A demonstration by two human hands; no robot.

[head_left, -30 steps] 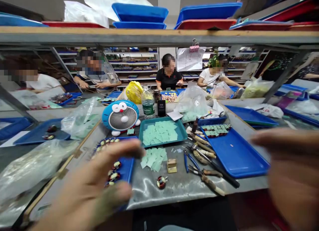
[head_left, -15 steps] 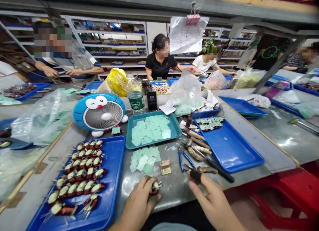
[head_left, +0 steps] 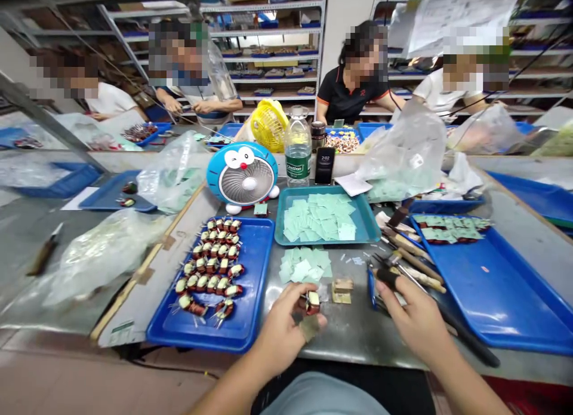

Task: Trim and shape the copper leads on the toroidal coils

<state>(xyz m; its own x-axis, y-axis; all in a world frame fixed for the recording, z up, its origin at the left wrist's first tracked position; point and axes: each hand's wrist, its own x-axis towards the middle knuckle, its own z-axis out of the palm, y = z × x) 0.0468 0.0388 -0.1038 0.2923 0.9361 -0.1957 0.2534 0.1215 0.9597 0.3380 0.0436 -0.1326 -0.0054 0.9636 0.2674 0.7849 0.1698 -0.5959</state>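
My left hand is closed around a small wound coil with copper-coloured windings, a pale pad on top and metal leads. A greenish wrap covers its thumb tip. My right hand is over blue-handled cutters, its thumb and dark-wrapped index finger apart; nothing shows between them. It partly hides the cutters, and I cannot tell whether it touches them. Between my hands is a small tan block. Just beyond it, pale green sheets lie in a loose pile.
Rows of similar coils sit in a blue tray on the left. A teal tray holds more green sheets. Wooden-handled tools lie beside the right blue tray. A fan, bottle and phone stand behind; co-workers sit opposite.
The view has swung left and down. My left hand keeps the coil and has turned it, so its pale pad faces me more. My right hand has moved forward over the cutters.
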